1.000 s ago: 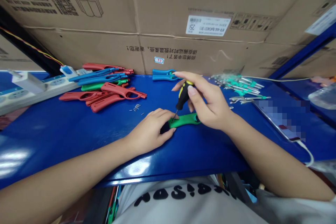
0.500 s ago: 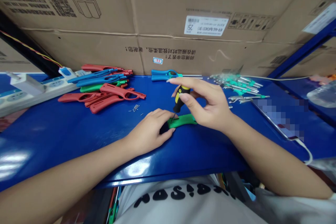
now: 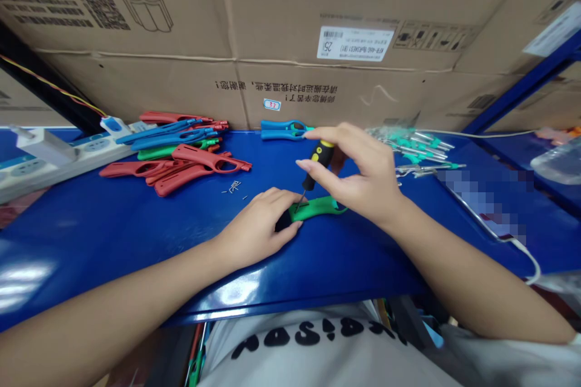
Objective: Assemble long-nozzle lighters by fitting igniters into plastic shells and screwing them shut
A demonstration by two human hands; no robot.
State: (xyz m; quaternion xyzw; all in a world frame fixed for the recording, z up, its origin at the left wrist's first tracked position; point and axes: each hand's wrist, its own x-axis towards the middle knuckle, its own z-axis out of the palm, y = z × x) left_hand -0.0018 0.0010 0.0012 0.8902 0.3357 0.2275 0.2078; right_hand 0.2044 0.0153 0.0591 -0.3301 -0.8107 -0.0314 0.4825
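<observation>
My left hand (image 3: 261,222) is closed around the end of a green long-nosed lighter casing (image 3: 315,208), pressing it to the blue tabletop. Above it, my right hand (image 3: 358,175) has thumb and fingers about a black-and-yellow screwdriver (image 3: 321,157). The driver leans slightly, handle to the right, and its thin shaft reaches down to the casing beside my left fingertips. Whether its tip sits in a screw is too small to see. Some small screws (image 3: 234,187) lie loose on the table, past my left hand.
Red lighter casings (image 3: 177,172) are piled at left with blue and green ones, beside a white power strip (image 3: 27,166). Blue casing halves (image 3: 281,129) lie at the back. Metal-and-green lighter parts (image 3: 417,145) and a charging phone (image 3: 476,205) are at right. Cardboard (image 3: 281,30) walls the back.
My right fingers have shifted on the screwdriver and the handle now leans more to the right. More of the green casing's right end shows. My left hand has stayed put.
</observation>
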